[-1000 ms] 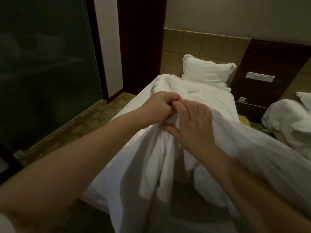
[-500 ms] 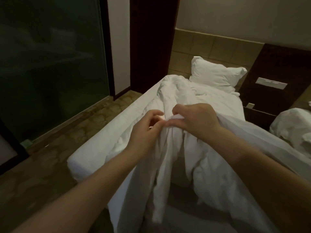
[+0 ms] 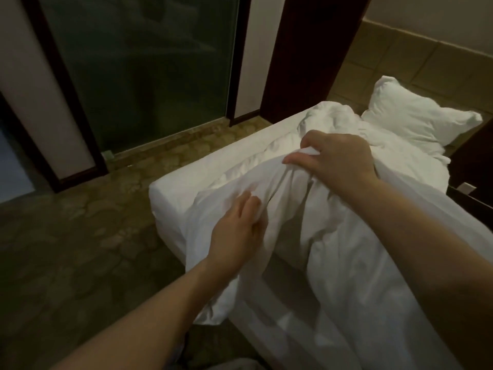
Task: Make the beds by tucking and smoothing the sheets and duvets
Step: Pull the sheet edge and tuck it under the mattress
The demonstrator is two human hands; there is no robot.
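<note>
At the far left a tall dark glass panel (image 3: 149, 76) in a dark frame is standing over the brown patterned floor (image 3: 80, 236), well apart from the work. The single bed with its white fitted sheet (image 3: 170, 198) is showing a bare near corner. This is because the crumpled white duvet (image 3: 333, 249) is lying bunched along the middle and spilling off the foot end toward the floor.

The left hand (image 3: 237, 231) is resting on a hanging fold of that duvet near the corner, its fingers lying fairly straight along the cloth. Whether its grip is pinching the fold or only pressing it I cannot tell, as the frame is blurring there. It seems to be feeling along the edge for a corner.

Higher and to the right, the right hand (image 3: 338, 158) is gripping a gathered handful of duvet with fingers and thumb curling round it. It is holding the cloth up off the mattress, probably so that it hangs free for spreading. Beyond it a plump white pillow (image 3: 416, 121) is lying at the head of the bed. The bed is looking far from made.
</note>
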